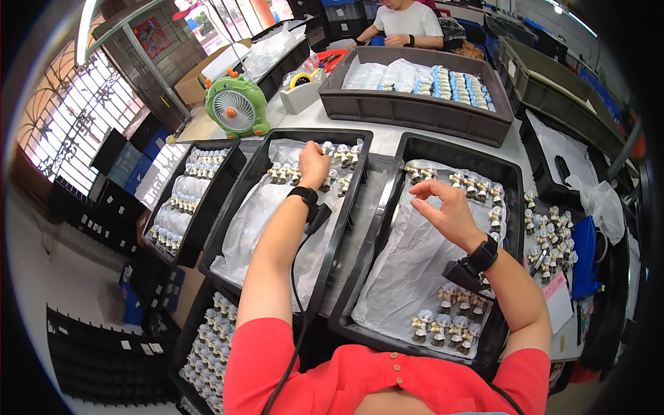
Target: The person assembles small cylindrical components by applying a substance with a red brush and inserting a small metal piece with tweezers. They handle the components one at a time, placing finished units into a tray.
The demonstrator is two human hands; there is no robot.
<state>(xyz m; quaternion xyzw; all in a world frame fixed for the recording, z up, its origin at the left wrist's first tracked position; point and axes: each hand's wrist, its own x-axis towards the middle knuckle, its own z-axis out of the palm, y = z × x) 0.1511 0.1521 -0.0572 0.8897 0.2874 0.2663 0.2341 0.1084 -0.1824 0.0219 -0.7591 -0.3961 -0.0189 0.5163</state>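
Small figurines with pale blue-white heads and dark bases stand in rows on white paper in two black trays. My left hand (pixel 315 166) is closed at the far end of the left tray (pixel 207 257), among its figurines (pixel 283 173). Its fingertips are hidden, so what it grips does not show. Above the paper of the right tray (pixel 360 304), my right hand (pixel 451 213) has thumb and forefinger curved apart with nothing between them. More figurines (pixel 477 187) stand beyond it along that tray's far and right sides. Another group of figurines (pixel 446 325) fills the near right corner.
Loose figurines (pixel 550 235) lie on the table at right, beside a blue bin (pixel 586 259). A green fan (pixel 236 105), a tape dispenser (pixel 301 97) and a large grey-brown tray (pixel 415 114) stand beyond. A narrower filled tray (pixel 238 166) sits left. A person (pixel 408 24) works opposite.
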